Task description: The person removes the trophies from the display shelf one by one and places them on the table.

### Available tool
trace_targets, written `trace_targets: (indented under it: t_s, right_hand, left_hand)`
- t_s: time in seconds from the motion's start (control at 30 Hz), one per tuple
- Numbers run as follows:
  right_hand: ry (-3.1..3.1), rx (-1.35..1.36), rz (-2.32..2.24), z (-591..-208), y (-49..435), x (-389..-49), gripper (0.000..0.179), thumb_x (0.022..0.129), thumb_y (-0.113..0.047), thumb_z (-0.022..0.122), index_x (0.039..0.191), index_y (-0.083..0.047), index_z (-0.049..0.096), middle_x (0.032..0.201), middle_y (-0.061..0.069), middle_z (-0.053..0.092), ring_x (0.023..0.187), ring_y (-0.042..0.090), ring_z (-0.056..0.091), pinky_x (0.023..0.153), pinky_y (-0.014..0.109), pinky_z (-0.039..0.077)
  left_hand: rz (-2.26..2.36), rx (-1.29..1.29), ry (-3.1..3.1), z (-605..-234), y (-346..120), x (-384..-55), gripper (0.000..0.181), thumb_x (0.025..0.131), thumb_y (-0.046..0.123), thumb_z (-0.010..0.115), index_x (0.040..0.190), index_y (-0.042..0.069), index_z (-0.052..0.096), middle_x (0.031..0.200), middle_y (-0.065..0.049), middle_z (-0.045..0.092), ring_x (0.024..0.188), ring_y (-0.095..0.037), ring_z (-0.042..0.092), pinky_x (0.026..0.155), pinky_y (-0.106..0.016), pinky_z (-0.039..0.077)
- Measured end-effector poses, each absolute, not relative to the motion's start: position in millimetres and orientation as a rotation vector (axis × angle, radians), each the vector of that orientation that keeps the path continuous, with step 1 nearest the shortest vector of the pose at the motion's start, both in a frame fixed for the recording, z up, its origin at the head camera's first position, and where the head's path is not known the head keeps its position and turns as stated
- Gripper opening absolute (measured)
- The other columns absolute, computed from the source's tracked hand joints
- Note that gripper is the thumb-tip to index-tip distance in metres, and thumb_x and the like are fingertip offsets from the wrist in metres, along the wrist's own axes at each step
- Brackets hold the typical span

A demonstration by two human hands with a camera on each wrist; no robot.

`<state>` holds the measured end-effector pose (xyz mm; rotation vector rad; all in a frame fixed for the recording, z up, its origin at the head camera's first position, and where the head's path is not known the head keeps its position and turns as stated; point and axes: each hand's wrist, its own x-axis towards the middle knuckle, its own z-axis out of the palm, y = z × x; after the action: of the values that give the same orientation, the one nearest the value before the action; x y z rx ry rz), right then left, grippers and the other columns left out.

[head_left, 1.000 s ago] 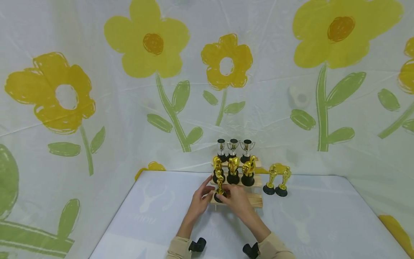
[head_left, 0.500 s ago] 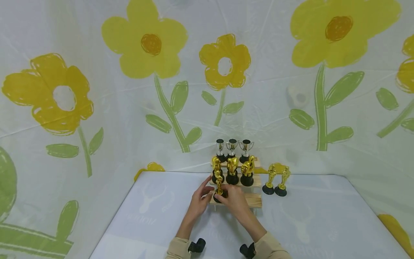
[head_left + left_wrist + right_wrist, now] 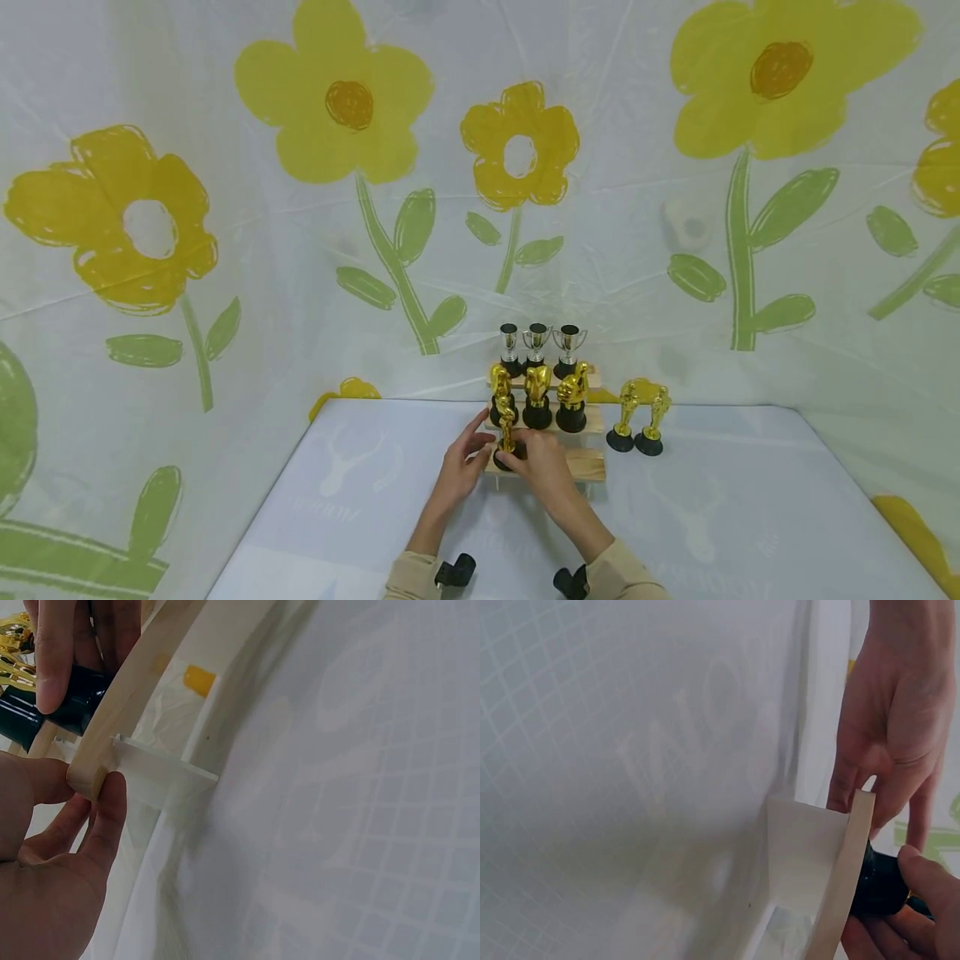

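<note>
A gold figurine trophy [image 3: 506, 421] with a round black base [image 3: 877, 881] stands upright at the left end of the lowest step of a wooden tiered display stand [image 3: 588, 467]. My right hand [image 3: 546, 467] holds that trophy low down, thumb and fingers on either side of its base. At the same end, my left hand [image 3: 459, 467] pinches the edge of the wooden plank [image 3: 127, 697] between thumb and fingers, as the left wrist view shows. The plank and the base appear to touch in the right wrist view. Fingers hide part of the base in the head view.
The middle step carries gold trophies, among them a thumbs-up trophy [image 3: 572, 396]. Silver cup trophies [image 3: 537, 337] line the top step. Two more gold figurine trophies [image 3: 622, 421] stand on the white table [image 3: 720, 508] right of the stand. A flower-printed curtain [image 3: 615, 250] hangs behind.
</note>
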<state>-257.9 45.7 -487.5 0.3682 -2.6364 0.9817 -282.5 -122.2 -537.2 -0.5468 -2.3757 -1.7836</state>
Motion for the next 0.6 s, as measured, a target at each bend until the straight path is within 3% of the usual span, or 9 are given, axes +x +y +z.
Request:
trace_targets:
  t_s: [0.47, 0.6]
  right_hand:
    - [-2.630, 0.411, 0.966, -489.2, 47.5, -254.2, 0.019, 0.081, -0.022, 0.079, 0.093, -0.009, 0.073, 0.086, 0.003, 0.074, 0.075, 0.014, 0.065, 0.062, 0.025, 0.050]
    - [-2.625, 0.422, 0.956, -489.3, 49.4, -253.6, 0.017, 0.081, -0.023, 0.079, 0.090, -0.011, 0.072, 0.085, 0.001, 0.073, 0.071, 0.012, 0.060, 0.061, 0.023, 0.047]
  left_hand:
    - [-1.808, -0.522, -2.382, -538.9, -121.9, -283.7, 0.058, 0.098, 0.005, 0.055, 0.151, 0.024, 0.039, 0.118, -0.018, 0.067, 0.113, -0.036, 0.064, 0.079, -0.024, 0.052]
    - [-1.796, -0.548, -2.374, -535.1, -120.8, -281.9, 0.058, 0.098, 0.001, 0.053, 0.152, 0.017, 0.037, 0.119, -0.025, 0.065, 0.114, -0.042, 0.063, 0.080, -0.026, 0.053]
